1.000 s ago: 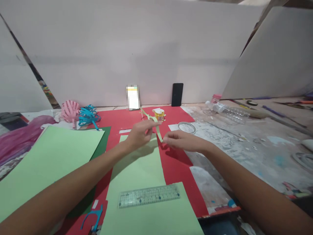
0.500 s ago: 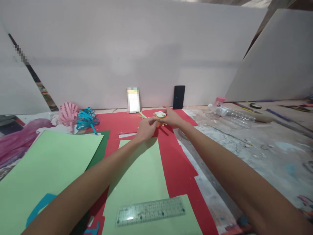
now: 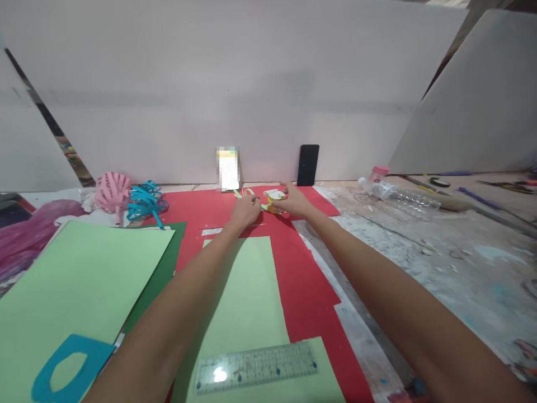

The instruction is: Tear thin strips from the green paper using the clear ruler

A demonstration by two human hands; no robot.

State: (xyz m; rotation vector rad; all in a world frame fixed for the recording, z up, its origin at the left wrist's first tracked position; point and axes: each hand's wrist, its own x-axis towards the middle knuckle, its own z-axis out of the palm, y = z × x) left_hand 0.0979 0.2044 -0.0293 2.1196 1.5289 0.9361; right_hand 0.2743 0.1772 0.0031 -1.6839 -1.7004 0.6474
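Note:
Both arms reach far forward over the red sheet [image 3: 310, 280]. My left hand [image 3: 244, 210] pinches a thin light-green paper strip [image 3: 248, 193] that curls up behind its fingers. My right hand [image 3: 295, 202] rests against a small yellow pot with a white lid [image 3: 274, 200], its fingers around the pot's right side. The strip's end lies next to the pot, between the two hands.
A light-green sheet [image 3: 245, 302] with a clear ruler [image 3: 257, 366] lies near me. A larger green sheet [image 3: 71, 291] and a blue paper cut-out [image 3: 67, 376] are at the left. Pink [image 3: 112, 190] and blue [image 3: 146, 202] paper balls, a black phone [image 3: 307, 164] and a plastic bottle [image 3: 396, 193] stand farther back.
Both hands moved away from me toward the yellow pot. The right hand let go of the strip's end and went to the pot; the left hand still pinches the strip.

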